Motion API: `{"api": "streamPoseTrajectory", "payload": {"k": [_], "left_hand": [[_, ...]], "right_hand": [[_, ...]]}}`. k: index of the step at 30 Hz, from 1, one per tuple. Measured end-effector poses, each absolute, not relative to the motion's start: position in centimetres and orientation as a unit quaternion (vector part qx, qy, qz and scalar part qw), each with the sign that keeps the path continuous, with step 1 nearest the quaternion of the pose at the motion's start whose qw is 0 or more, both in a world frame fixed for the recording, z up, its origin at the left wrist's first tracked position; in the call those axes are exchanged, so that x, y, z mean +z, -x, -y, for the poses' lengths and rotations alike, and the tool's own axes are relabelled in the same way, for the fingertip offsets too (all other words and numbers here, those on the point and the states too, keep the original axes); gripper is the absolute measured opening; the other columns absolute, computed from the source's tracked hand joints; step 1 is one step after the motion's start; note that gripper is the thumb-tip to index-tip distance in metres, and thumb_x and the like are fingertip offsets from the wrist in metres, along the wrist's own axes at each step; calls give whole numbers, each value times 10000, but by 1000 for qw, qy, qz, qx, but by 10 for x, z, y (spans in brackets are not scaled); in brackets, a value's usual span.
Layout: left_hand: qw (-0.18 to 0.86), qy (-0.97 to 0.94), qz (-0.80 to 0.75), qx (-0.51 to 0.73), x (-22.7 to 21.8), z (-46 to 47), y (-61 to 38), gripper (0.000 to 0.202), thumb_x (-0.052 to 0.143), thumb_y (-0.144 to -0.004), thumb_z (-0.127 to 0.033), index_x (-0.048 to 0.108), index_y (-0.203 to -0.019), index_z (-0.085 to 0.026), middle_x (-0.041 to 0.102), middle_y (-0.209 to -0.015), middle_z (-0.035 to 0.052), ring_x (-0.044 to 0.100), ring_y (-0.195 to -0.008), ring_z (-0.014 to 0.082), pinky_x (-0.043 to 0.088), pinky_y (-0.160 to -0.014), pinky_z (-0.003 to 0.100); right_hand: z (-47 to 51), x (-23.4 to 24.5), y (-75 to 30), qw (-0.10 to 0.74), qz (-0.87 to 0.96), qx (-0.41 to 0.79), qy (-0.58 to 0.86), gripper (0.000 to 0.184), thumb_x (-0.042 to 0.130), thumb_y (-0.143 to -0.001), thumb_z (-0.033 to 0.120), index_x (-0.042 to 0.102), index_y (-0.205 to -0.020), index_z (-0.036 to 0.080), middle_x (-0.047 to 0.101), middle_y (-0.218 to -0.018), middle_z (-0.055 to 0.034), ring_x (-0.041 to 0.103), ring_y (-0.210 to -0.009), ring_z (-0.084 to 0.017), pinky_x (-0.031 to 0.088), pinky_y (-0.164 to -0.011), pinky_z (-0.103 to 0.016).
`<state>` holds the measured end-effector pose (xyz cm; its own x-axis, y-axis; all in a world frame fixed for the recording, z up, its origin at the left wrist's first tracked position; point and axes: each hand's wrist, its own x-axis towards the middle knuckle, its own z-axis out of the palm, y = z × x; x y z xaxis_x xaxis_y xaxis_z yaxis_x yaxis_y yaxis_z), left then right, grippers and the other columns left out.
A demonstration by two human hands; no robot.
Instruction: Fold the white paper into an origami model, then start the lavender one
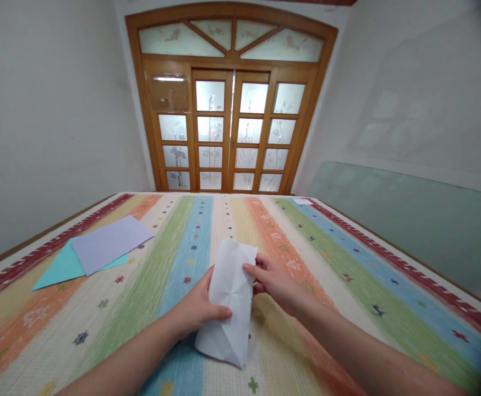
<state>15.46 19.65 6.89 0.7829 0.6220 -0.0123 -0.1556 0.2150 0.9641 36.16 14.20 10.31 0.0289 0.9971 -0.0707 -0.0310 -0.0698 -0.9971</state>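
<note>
A white sheet of paper (pixel 230 286), folded into a tall narrow shape with creases crossing near its middle, is held tilted just above the striped cloth. My left hand (pixel 201 305) grips its left side, thumb lying across the front and the other fingers hidden behind. At the upper right edge my right hand (pixel 267 278) pinches the paper between thumb and fingers. The lower end of the paper hangs close to the cloth; whether it touches, I cannot tell.
A striped, patterned cloth (pixel 141 308) covers the table. To the left lie a lavender sheet (pixel 112 242) and, partly under it, a turquoise sheet (pixel 61 267). A small white piece (pixel 302 202) sits at the far right edge. Wooden glass doors (pixel 231 126) stand behind.
</note>
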Motion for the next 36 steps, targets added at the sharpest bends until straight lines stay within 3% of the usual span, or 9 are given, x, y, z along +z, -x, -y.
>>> {"api": "streamPoseTrajectory", "payload": {"k": [7, 13, 21, 25, 28, 36], "left_hand": [[790, -487, -235, 288, 76, -203, -152, 590, 678, -830, -433, 513, -1306, -125, 670, -1144, 191, 671, -952, 289, 518, -816, 377], [756, -493, -310, 299, 71, -207, -153, 510, 752, -750, -314, 591, -1176, -84, 715, -1027, 189, 703, -819, 279, 543, -736, 354], [715, -545, -314, 306, 71, -204, -155, 499, 795, -699, -276, 615, -1133, -109, 703, -1097, 178, 694, -888, 287, 542, -762, 343], [728, -513, -331, 311, 75, -203, -155, 495, 771, -735, -342, 607, -1144, -116, 699, -1105, 177, 694, -855, 268, 543, -738, 329], [781, -433, -337, 299, 80, -205, -154, 470, 686, -798, -415, 608, -1130, -91, 719, -997, 182, 696, -796, 264, 545, -699, 331], [762, -455, -347, 303, 79, -211, -150, 502, 728, -704, -218, 590, -1176, -114, 726, -940, 141, 690, -721, 240, 536, -660, 326]], "right_hand": [[-147, 105, -341, 500, 493, 480, 527, 299, 666, -798, 389, 617, -957, 141, 642, -772, -37, 578, -573, -140, 461, -453, -242], [-144, 85, -330, 514, 483, 479, 522, 297, 661, -799, 414, 620, -895, 135, 622, -765, -28, 550, -572, -117, 426, -457, -217], [-139, 72, -326, 502, 452, 476, 563, 424, 621, -802, 559, 622, -860, 140, 551, -616, 9, 480, -438, -102, 384, -392, -221], [-138, 65, -325, 507, 463, 474, 551, 415, 630, -804, 548, 629, -846, 136, 564, -621, -1, 462, -443, -89, 351, -400, -208], [-136, 60, -325, 499, 468, 514, 518, 385, 630, -820, 525, 617, -849, 142, 569, -635, -2, 472, -450, -87, 350, -398, -200], [-130, 58, -317, 446, 474, 562, 511, 395, 630, -816, 540, 597, -875, 151, 533, -583, 25, 453, -372, -89, 356, -331, -210]]}}
